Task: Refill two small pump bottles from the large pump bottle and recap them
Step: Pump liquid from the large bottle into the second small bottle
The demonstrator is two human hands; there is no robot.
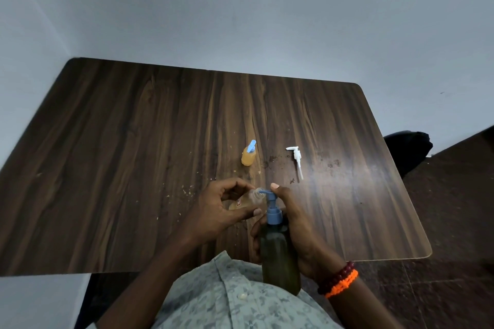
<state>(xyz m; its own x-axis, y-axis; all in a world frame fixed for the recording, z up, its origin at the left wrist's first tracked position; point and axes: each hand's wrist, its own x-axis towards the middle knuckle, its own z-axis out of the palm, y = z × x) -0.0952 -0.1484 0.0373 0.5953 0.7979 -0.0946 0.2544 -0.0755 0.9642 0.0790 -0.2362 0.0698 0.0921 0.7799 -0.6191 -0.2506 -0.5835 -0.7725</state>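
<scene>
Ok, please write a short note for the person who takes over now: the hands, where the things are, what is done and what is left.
Left hand: holds the open small bottle tilted, its mouth at the spout.
Right hand: holds the large pump bottle, one finger on the blue pump head.
Other small bottle: on the table, filled, blue pump on.
White pump: lying loose on the table.
Left: finish filling, fit the white pump.

Most of the desk [133, 141] lies bare on the left, the far side and the right edge. Near the middle stand a capped small bottle [248, 156] and a loose white pump [296, 159], apart, with a passable gap between them.
</scene>
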